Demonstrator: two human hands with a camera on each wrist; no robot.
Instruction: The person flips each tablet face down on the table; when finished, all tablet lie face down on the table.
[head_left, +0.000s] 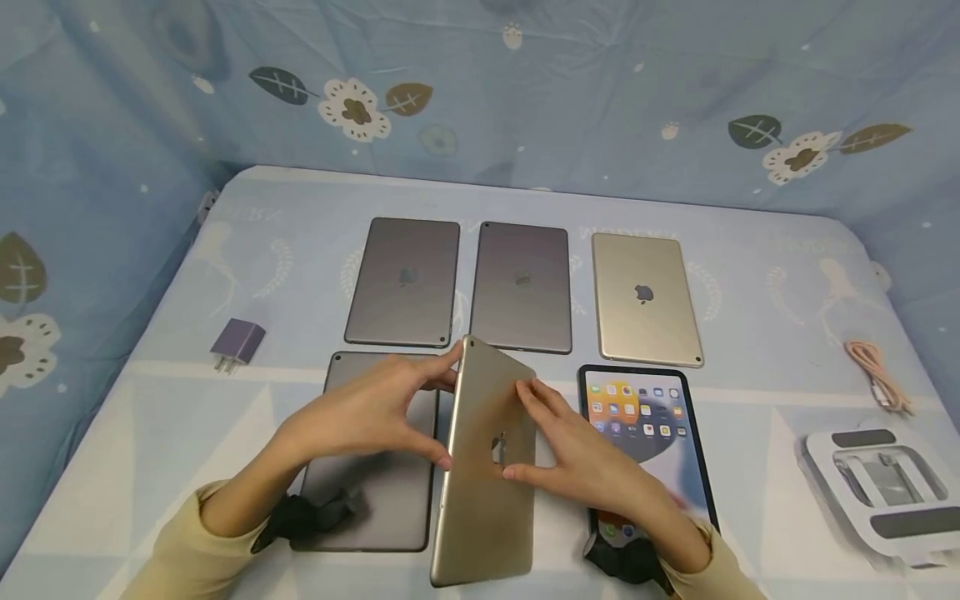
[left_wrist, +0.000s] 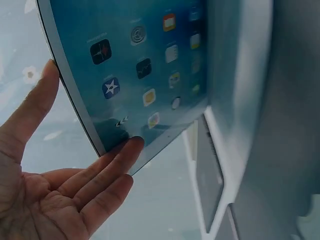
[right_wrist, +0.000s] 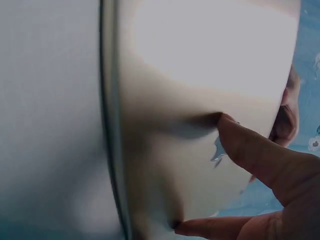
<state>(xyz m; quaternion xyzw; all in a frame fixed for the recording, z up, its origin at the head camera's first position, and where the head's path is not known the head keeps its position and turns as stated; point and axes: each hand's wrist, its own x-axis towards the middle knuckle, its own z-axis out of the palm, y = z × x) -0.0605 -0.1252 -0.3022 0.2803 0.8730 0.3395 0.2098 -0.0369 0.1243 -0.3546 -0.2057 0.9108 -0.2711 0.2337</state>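
Observation:
A gold tablet [head_left: 483, 467] stands tilted nearly on edge in the middle of the head view, its logo back toward the right hand. Its lit screen [left_wrist: 135, 65] shows app icons in the left wrist view. My left hand [head_left: 375, 408] holds it by the left side, thumb on the edge and fingers against the screen near a corner. The thumb and fingertips of my right hand [head_left: 581, 454] touch the back near the logo [right_wrist: 218, 152], fingers fairly straight. Under the left forearm lies a grey tablet [head_left: 375, 500]; a tablet with its screen lit [head_left: 645, 417] lies beneath the right one.
Two grey tablets [head_left: 405, 279] [head_left: 521, 287] and another gold tablet [head_left: 647, 321] lie face down in the back row. A purple charger plug [head_left: 238, 342] sits at left. At right are a coiled pink cable [head_left: 879, 375] and a white folding stand [head_left: 888, 492].

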